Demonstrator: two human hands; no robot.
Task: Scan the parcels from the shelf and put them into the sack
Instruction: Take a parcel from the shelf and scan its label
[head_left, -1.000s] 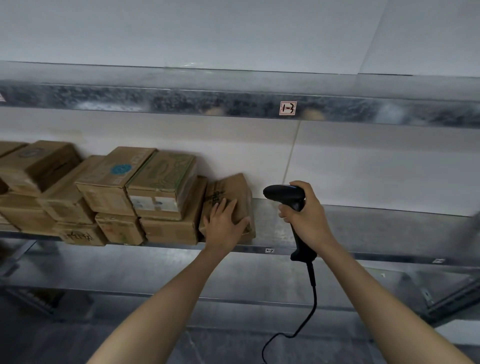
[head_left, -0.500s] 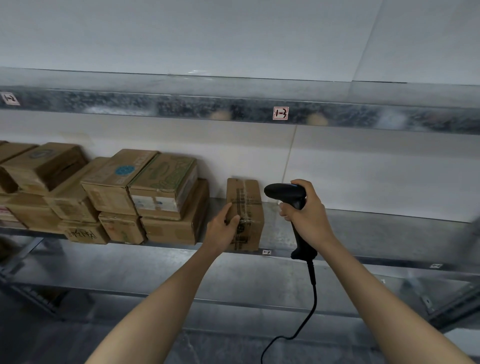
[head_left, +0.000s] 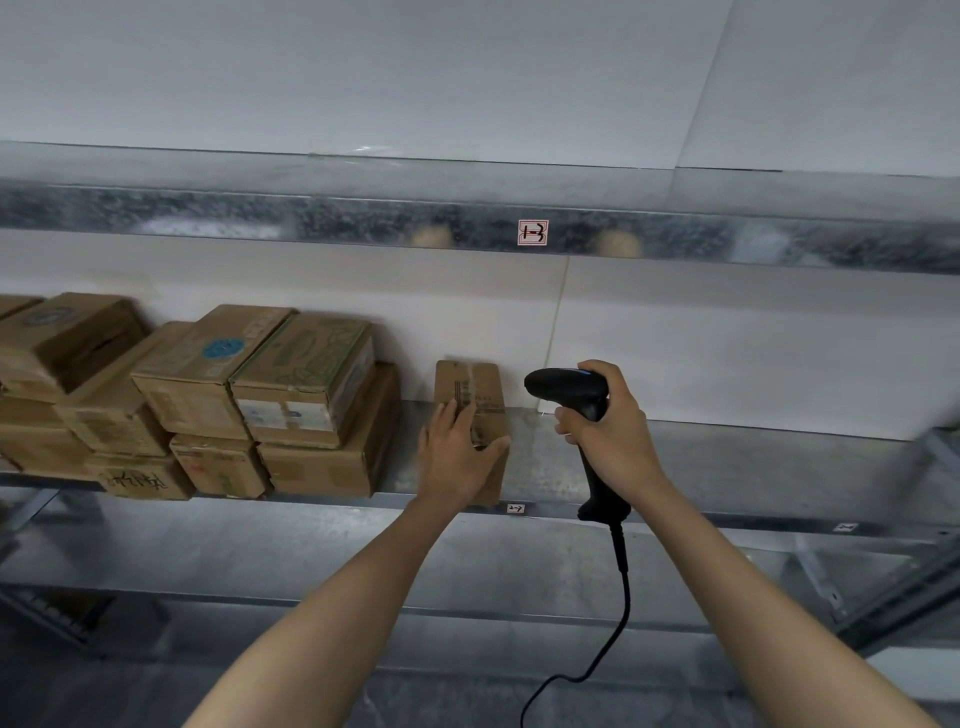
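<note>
Small brown cardboard parcel (head_left: 475, 387) stands on the grey galvanised metal shelf (head_left: 727, 467), at its near edge, just right of and apart from the stacked brown cardboard boxes (head_left: 301, 374); left hand (head_left: 457, 457) lies flat on the parcel, fingers straight, thumb against its right edge; right hand (head_left: 613, 431) clenches the handle of a black pistol-shaped handheld scanner (head_left: 563, 387), head pointing left, near the parcel; black cable (head_left: 621, 597) hangs from the handle; white label (head_left: 533, 232) on the upper rail.
</note>
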